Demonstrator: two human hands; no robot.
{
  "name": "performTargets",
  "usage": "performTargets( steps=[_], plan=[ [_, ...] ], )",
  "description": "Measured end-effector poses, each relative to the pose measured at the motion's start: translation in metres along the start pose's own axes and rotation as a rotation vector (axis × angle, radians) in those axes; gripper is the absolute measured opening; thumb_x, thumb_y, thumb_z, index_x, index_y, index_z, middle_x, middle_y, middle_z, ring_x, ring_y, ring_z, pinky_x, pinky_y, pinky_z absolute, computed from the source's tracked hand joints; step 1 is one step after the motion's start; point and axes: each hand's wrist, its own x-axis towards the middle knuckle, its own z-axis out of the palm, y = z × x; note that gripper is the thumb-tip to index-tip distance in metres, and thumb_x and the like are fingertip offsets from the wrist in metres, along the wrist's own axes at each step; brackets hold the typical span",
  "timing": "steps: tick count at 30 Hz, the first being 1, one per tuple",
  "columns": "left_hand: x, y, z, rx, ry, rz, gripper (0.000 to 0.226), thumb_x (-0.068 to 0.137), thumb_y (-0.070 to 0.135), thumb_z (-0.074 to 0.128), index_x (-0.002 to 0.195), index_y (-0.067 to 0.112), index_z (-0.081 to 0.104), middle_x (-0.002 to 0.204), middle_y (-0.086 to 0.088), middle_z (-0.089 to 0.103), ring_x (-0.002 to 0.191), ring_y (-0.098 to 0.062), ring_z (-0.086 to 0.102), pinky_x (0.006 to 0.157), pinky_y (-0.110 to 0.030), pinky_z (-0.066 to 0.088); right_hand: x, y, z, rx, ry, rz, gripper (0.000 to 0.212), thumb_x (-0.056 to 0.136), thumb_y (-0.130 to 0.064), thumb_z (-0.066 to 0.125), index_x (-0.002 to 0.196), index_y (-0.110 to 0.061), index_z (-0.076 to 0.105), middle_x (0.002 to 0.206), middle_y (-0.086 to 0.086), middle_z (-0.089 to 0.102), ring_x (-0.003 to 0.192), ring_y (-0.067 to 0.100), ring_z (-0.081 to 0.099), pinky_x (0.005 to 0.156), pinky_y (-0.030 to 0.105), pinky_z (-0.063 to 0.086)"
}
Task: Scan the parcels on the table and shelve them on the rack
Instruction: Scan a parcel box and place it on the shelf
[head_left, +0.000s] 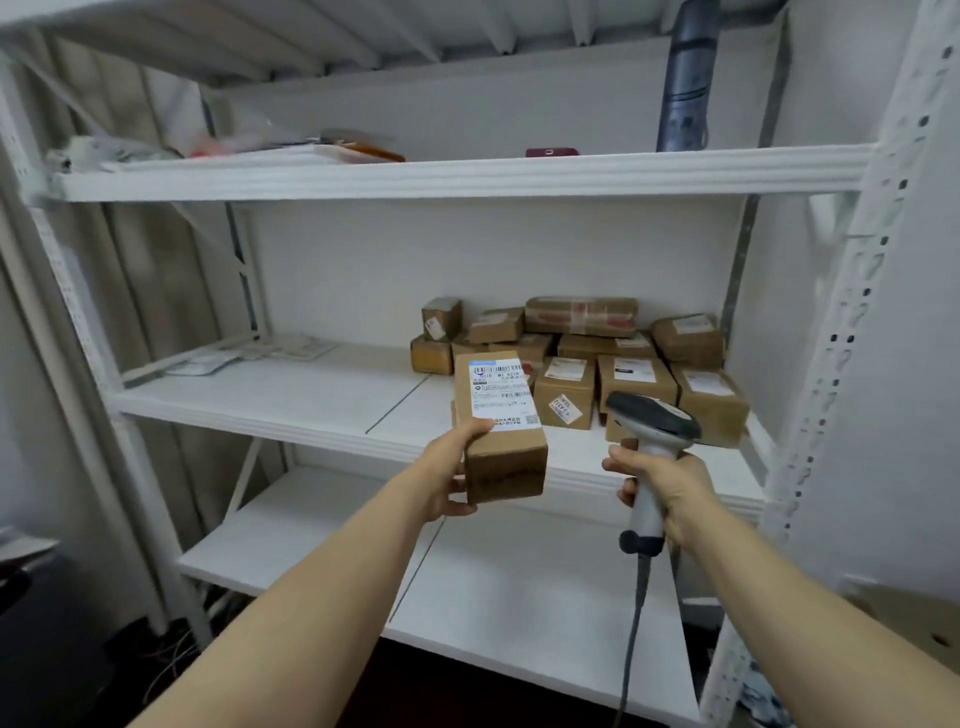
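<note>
My left hand (451, 470) grips a brown cardboard parcel (501, 431) by its left side, its white shipping label facing up. The parcel hovers in front of the middle shelf (291, 400) of the white rack. My right hand (662, 483) grips the handle of a grey barcode scanner (653, 421), whose dark head sits just right of the parcel. A cable hangs down from the scanner's handle. Several brown parcels (576, 358) are piled at the back right of the middle shelf.
The top shelf (467, 174) carries plastic bags and papers at the left, a dark red item and a tall grey cylinder (685, 78) at the right. Flat white sheets lie at the middle shelf's left. The bottom shelf (467, 587) is bare. Rack uprights stand left and right.
</note>
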Motion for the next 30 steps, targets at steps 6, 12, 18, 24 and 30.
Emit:
performTargets(
  steps=[6,12,18,24,30],
  plan=[
    [0.065,0.027,-0.052,-0.047,0.106,0.024,0.029,0.079,0.053,0.063,0.098,0.03,0.063,0.095,-0.006,0.068,0.091,-0.025,0.061,0.075,-0.036,0.047,0.061,0.004,0.057,-0.048,-0.019,0.025,0.02,0.079,-0.008,0.077,0.094,-0.003,0.065,0.078,0.017,0.073,0.049,0.017,0.054,0.046,0.025,0.053],
    [0.154,0.069,-0.062,-0.016,0.074,0.025,0.031,0.078,0.054,0.064,0.099,0.031,0.063,0.094,-0.007,0.068,0.087,-0.025,0.063,0.067,-0.032,0.05,0.148,0.005,0.096,-0.025,-0.031,0.059,0.025,0.079,-0.009,0.076,0.099,0.002,0.066,0.085,0.02,0.072,0.055,0.02,0.06,0.051,0.03,0.054],
    [0.241,0.097,-0.05,0.069,-0.003,-0.071,0.042,0.075,0.056,0.066,0.1,0.024,0.061,0.097,-0.009,0.066,0.091,-0.027,0.062,0.069,-0.037,0.049,0.22,0.004,0.118,0.001,-0.025,0.063,0.014,0.079,-0.01,0.077,0.087,-0.003,0.068,0.068,0.012,0.073,0.056,0.02,0.066,0.053,0.029,0.056],
    [0.293,0.111,-0.028,0.079,-0.067,-0.085,0.033,0.082,0.056,0.061,0.097,0.026,0.061,0.091,-0.008,0.069,0.087,-0.027,0.064,0.063,-0.036,0.054,0.254,0.012,0.128,-0.036,0.017,0.067,0.013,0.079,-0.013,0.077,0.089,-0.008,0.07,0.075,0.008,0.075,0.068,0.02,0.07,0.062,0.031,0.055],
    [0.319,0.111,-0.004,0.024,-0.101,-0.073,0.048,0.083,0.058,0.059,0.117,0.025,0.056,0.093,-0.009,0.068,0.082,-0.025,0.064,0.059,-0.031,0.05,0.269,0.012,0.133,-0.018,0.073,0.075,0.027,0.077,-0.014,0.079,0.101,-0.009,0.066,0.088,0.01,0.074,0.074,0.022,0.072,0.064,0.032,0.057]
  ],
)
